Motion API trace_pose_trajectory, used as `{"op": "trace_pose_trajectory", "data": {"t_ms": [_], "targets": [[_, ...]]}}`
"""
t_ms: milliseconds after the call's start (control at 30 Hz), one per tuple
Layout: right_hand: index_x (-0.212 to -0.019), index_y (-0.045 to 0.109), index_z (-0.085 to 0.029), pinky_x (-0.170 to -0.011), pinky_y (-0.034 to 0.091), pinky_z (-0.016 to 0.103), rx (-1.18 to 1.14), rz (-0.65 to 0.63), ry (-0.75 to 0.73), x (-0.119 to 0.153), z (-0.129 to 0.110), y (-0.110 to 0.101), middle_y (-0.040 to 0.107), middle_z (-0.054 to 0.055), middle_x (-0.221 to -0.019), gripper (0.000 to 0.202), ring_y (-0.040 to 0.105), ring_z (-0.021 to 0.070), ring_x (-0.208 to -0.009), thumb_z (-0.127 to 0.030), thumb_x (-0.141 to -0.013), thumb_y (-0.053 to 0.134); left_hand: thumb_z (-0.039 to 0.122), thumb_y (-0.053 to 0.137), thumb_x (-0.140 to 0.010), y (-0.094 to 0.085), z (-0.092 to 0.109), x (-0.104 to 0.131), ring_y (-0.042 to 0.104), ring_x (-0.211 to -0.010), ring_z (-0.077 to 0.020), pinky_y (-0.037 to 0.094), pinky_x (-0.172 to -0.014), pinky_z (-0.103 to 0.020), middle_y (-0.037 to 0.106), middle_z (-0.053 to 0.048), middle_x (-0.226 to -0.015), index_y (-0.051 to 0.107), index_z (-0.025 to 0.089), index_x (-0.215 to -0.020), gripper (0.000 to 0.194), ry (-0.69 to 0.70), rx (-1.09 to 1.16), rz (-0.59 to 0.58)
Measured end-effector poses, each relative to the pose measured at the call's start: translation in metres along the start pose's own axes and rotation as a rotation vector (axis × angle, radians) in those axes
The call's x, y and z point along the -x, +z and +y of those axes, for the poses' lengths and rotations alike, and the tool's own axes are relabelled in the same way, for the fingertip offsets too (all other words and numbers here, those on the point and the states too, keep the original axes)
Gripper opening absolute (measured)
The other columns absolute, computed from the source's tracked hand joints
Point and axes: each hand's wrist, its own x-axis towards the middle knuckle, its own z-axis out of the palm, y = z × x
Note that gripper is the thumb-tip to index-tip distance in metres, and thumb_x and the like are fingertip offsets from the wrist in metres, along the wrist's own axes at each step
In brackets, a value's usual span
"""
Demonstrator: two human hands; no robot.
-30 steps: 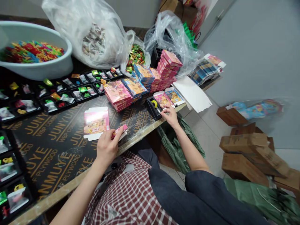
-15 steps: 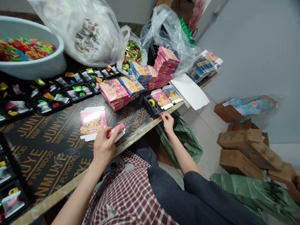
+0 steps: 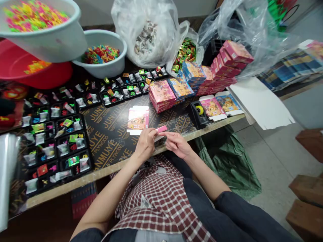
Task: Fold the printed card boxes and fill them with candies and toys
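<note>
My left hand (image 3: 145, 145) is closed around a small pink carton (image 3: 161, 129), held edge-on over the table's front edge. My right hand (image 3: 178, 144) meets it from the right, index finger stretched to the carton's end and the other fingers curled. Whether something thin sits in its fingertips is too small to make out. Just behind my left hand, a flattened pink carton (image 3: 138, 120) with white flaps lies on the table. A black tape dispenser (image 3: 198, 116) with a yellow roll stands to the right, beside a pink flat carton (image 3: 212, 107) and a blue one (image 3: 228, 102).
Stacks of pink boxes (image 3: 161, 92) and blue boxes (image 3: 181, 88) stand behind. Black trays (image 3: 72, 143) of small packets fill the left. Tubs (image 3: 106, 67) of colourful pieces and plastic bags (image 3: 148, 37) line the back. A green sack (image 3: 229, 164) hangs below the front edge.
My right hand has moved left from the tape dispenser to the carton in my left hand. The view has swung left, showing more trays and tubs.
</note>
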Motion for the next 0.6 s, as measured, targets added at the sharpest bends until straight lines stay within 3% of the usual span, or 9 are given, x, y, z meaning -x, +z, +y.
{"op": "trace_pose_trajectory", "data": {"t_ms": [200,300,367,467,533,600], "targets": [[-0.094,0.074,-0.015,-0.044,0.012,0.024,-0.009,-0.008,0.041,-0.008,0.006,-0.011,0.027,-0.013,-0.034,0.034,0.015,0.0051,-0.036,-0.045,-0.078,0.073,0.009,0.044,-0.091,-0.003,0.002,0.001,0.058,-0.089,-0.0199,0.050,-0.080,-0.035,0.061,-0.009,-0.102,0.057,0.022,-0.119,0.034,-0.011,-0.015,-0.085],[-0.095,0.072,-0.017,-0.044,0.017,0.024,0.140,0.037,-0.001,-0.009,0.010,-0.010,0.030,-0.012,-0.039,0.038,0.019,0.0061,-0.038,-0.052,-0.081,0.068,0.016,0.051,-0.092,0.001,0.003,-0.002,0.058,-0.088,-0.0200,0.050,-0.078,-0.034,0.063,-0.009,-0.098,0.063,0.020,-0.109,0.021,-0.040,0.012,-0.018],[-0.089,0.070,-0.018,-0.046,0.024,0.024,0.382,0.123,-0.095,-0.007,0.011,-0.011,0.037,-0.010,-0.045,0.036,0.028,0.0073,-0.040,-0.053,-0.080,0.068,0.018,0.054,-0.093,0.006,0.003,-0.006,0.058,-0.083,-0.0183,0.049,-0.074,-0.032,0.064,-0.007,-0.092,0.066,0.020,-0.100,0.014,-0.073,0.011,0.046],[-0.080,0.068,-0.021,-0.056,0.041,0.028,0.822,0.350,-0.363,-0.002,0.010,-0.019,0.055,-0.002,-0.063,0.025,0.049,0.0130,-0.056,-0.045,-0.077,0.073,0.019,0.055,-0.095,0.004,0.002,-0.010,0.059,-0.079,-0.0157,0.049,-0.071,-0.029,0.064,-0.005,-0.086,0.067,0.021,-0.094,0.013,-0.145,0.067,0.090],[-0.093,0.071,-0.022,-0.065,0.049,0.032,0.991,0.471,-0.519,0.000,0.010,-0.031,0.066,0.005,-0.088,0.028,0.057,0.0173,-0.071,-0.041,-0.073,0.077,0.022,0.059,-0.093,-0.007,0.001,-0.011,0.063,-0.083,-0.0155,0.051,-0.075,-0.029,0.067,-0.004,-0.088,0.068,0.021,-0.099,0.011,-0.222,0.153,0.102],[-0.110,0.070,-0.022,-0.063,0.053,0.033,1.032,0.472,-0.557,-0.002,0.013,-0.043,0.068,0.010,-0.109,0.046,0.061,0.0183,-0.074,-0.040,-0.069,0.079,0.026,0.065,-0.090,-0.025,0.000,-0.009,0.065,-0.088,-0.0161,0.053,-0.079,-0.030,0.069,-0.004,-0.093,0.068,0.022,-0.108,0.018,-0.295,0.243,0.117]]}}
